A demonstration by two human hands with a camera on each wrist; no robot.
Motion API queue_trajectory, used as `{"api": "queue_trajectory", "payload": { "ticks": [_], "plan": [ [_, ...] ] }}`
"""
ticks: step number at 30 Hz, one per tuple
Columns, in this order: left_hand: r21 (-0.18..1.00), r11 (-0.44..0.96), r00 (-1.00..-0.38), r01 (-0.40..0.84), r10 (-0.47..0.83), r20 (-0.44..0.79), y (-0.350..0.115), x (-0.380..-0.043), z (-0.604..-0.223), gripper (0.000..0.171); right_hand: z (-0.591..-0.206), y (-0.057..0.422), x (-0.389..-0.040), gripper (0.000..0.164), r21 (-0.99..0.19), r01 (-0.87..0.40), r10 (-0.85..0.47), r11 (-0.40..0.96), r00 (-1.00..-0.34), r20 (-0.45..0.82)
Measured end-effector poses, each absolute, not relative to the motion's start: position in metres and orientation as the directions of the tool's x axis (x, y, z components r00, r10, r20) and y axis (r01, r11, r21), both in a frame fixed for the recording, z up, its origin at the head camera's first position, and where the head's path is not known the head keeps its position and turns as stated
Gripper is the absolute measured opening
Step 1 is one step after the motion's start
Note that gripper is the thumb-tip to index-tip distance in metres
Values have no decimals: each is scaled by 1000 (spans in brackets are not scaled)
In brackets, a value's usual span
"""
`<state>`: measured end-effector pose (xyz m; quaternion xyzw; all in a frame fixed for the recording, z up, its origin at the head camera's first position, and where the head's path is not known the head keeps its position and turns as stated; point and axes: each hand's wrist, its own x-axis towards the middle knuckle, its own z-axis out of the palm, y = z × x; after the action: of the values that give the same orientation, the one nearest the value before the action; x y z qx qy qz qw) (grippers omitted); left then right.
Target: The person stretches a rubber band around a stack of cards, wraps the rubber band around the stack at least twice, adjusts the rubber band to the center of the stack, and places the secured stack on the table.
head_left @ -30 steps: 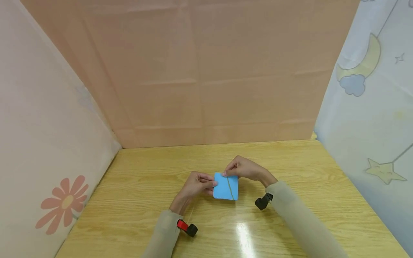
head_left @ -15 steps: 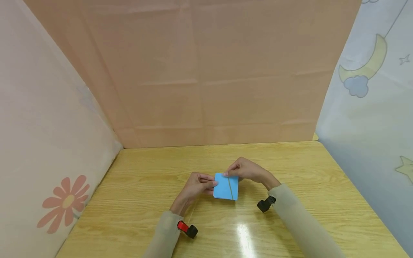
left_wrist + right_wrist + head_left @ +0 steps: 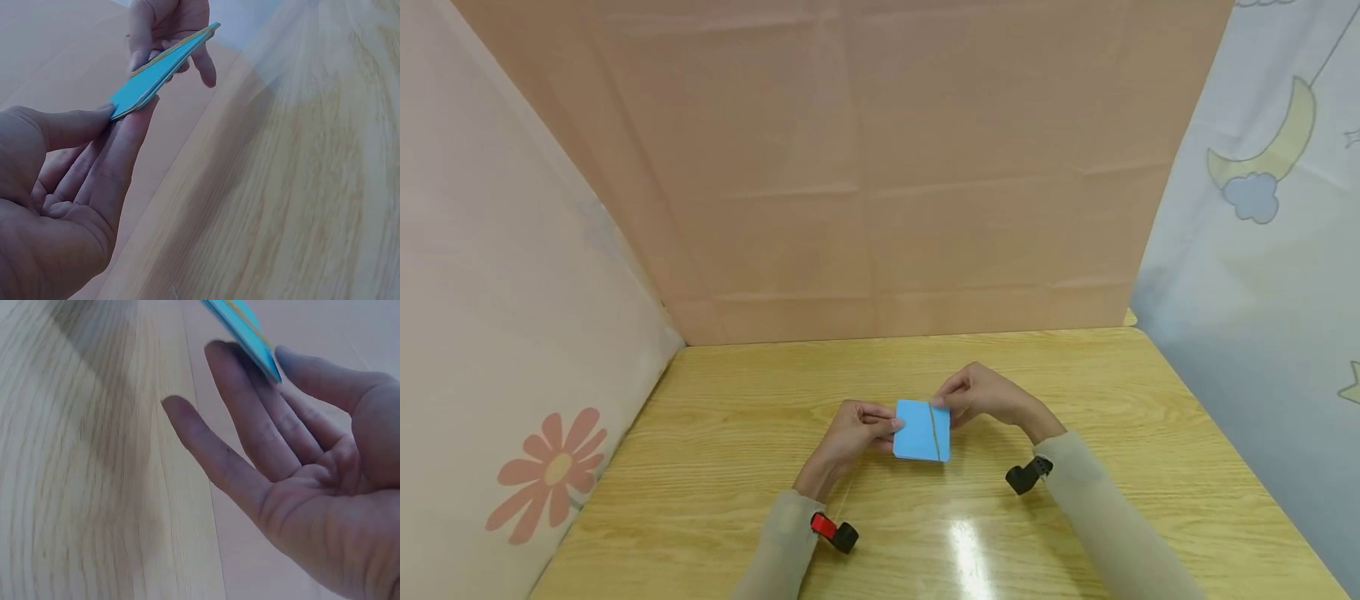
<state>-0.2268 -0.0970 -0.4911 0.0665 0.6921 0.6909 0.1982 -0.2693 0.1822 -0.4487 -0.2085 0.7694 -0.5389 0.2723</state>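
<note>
A thin stack of square light-blue cards (image 3: 913,429) is held up over the table, its layered edges showing in the left wrist view. A yellow-brown rubber band (image 3: 936,437) runs down the front of the stack, near its right side. My left hand (image 3: 847,435) pinches the left edge of the cards, thumb in front and fingers behind. At the upper right corner, my right hand (image 3: 988,396) pinches the rubber band, thumb tip right at it; its other fingers are behind the cards. In the right wrist view, the little finger of the right hand (image 3: 312,475) extends apart.
A wooden table (image 3: 737,392) lies beneath both hands. Behind it hangs a pinkish-brown cloth (image 3: 865,167). Pale sheets stand at both sides, with a flower print (image 3: 553,471) on the left and a moon print (image 3: 1270,150) on the right. Each wrist wears a small black camera (image 3: 846,537).
My right hand has shifted rightward along the top of the cards toward the corner. The rubber band sits slightly closer to the right edge. My left hand has kept its grip almost unmoved.
</note>
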Motion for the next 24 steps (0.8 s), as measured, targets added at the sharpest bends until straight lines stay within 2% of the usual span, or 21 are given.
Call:
{"api": "queue_trajectory", "payload": {
  "ticks": [11,16,24],
  "plan": [
    [986,103,-903,-131,398,-162,-92,-225,-484,20,-445,174,-272,17,-922,-171,-706,348,-695,-138],
    [988,102,-893,-113,425,-146,-91,-226,-482,24,-442,164,-273,17,-904,-223,-697,365,-709,-106],
    [987,73,-904,-144,395,-161,-94,-227,-484,25,-443,160,-271,21,-918,-151,-648,367,-749,-135]
  ]
}}
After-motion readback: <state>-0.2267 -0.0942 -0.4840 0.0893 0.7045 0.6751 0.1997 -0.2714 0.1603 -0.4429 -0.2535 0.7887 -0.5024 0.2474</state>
